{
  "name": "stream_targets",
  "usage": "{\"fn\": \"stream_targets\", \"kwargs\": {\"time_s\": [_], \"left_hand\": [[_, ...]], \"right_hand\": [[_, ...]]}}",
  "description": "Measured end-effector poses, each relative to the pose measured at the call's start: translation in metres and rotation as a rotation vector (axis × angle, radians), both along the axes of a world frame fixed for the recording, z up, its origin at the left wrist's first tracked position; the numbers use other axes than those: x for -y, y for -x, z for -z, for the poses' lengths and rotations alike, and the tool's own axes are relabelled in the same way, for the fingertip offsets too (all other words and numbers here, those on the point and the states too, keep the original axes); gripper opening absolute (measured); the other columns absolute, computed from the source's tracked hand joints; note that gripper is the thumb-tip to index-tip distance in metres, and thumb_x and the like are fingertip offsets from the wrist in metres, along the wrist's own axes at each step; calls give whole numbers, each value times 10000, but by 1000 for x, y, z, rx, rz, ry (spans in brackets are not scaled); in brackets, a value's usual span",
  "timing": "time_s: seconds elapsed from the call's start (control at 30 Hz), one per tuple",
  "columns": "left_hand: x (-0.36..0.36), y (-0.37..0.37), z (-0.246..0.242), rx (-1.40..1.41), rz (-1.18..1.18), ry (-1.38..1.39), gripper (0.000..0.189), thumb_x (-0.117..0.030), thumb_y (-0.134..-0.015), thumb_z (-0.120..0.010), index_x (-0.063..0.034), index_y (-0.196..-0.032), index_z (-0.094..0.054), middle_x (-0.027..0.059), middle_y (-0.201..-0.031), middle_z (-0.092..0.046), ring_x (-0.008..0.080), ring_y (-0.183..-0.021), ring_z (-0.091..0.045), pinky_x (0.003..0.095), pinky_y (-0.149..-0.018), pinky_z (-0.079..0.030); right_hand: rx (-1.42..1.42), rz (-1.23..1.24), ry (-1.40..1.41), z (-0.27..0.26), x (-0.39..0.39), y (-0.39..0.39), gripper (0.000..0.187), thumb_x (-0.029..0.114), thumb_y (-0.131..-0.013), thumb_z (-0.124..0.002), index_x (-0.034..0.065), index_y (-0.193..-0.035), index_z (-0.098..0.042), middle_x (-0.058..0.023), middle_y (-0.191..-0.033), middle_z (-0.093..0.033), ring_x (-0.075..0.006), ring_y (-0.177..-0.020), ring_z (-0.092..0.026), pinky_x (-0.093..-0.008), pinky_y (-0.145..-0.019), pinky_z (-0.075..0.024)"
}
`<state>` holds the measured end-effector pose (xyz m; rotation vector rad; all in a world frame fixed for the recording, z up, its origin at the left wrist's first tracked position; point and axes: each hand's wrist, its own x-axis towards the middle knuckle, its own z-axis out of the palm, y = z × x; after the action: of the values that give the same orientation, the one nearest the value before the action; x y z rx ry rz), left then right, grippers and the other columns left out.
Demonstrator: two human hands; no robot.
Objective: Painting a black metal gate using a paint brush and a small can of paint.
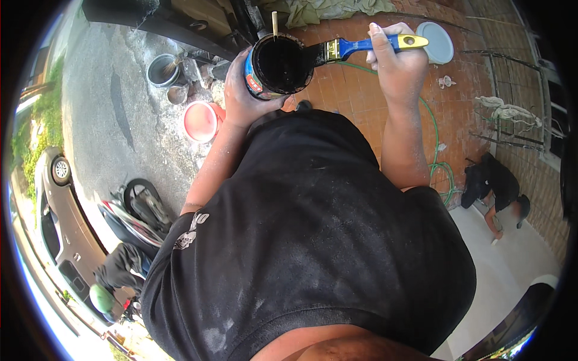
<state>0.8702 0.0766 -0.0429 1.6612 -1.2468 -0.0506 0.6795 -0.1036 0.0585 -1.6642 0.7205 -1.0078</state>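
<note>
My left hand [239, 92] is wrapped round an open paint can [266, 92] that holds black paint, with a thin wooden stick [275, 25] standing at its far rim. My right hand [399, 67] grips a paintbrush [356, 46] by its blue and yellow handle. The brush lies sideways, its black-coated bristles at the right rim of the can. White specks dot both hands and forearms.
Left of the can are a grey bucket [153, 72] with a brush and a pink bucket [200, 122]. A lidded pail [438, 43], green hose [435, 131] and crouching person [496, 185] are at right. A motorcycle [144, 207] is at left.
</note>
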Motion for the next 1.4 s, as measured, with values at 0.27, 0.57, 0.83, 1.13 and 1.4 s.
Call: {"fn": "stream_targets", "kwargs": {"time_s": [0.27, 0.57, 0.83, 1.13, 1.4], "left_hand": [[-4, -6, -5, 45, 24, -16, 968, -281, -530, -936, 31, -1309, -454, 174, -1174, -636, 277, -1073, -643, 381, -939, -502], [-12, -10, 4, 29, -1, -12, 947, -343, -524, -917, 42, -1273, -485, 212, -1183, -623, 344, -1090, -633, 435, -952, -500], [-45, -3, 14, -344, 1, 161, 1036, -279, -534, -942, 11, -1344, -364, 163, -1259, -551, 262, -1149, -587, 393, -994, -470], [-90, -24, 5, -353, -209, 187, 1114, -338, -555, -948, 29, -1392, -311, 177, -1324, -496, 275, -1211, -544, 405, -1032, -445], [-118, -47, -9, -404, -275, 182, 1003, -327, -623, -924, 52, -1371, -374, 172, -1307, -513, 275, -1192, -532, 414, -1040, -429]], "right_hand": [[111, -110, -267, 20, -10, -12, 385, 299, -923, -712, 61, -688, -521, -21, -531, -567, -56, -443, -499, -209, -428, -366], [-16, 114, -200, 17, 14, -8, 252, 231, -952, -667, 29, -831, -577, -13, -614, -561, -53, -489, -515, -203, -426, -322], [112, -55, -395, 96, 36, -66, 221, 183, -910, -709, 12, -883, -571, -65, -641, -637, -81, -513, -569, -213, -453, -409], [249, -294, -565, 112, 13, -120, 202, 192, -924, -688, 54, -865, -553, -90, -673, -660, -93, -508, -559, -210, -481, -422], [-20, -241, -524, 178, 24, -133, 189, 209, -928, -686, 62, -859, -590, -62, -672, -663, -79, -506, -546, -222, -482, -412]]}}
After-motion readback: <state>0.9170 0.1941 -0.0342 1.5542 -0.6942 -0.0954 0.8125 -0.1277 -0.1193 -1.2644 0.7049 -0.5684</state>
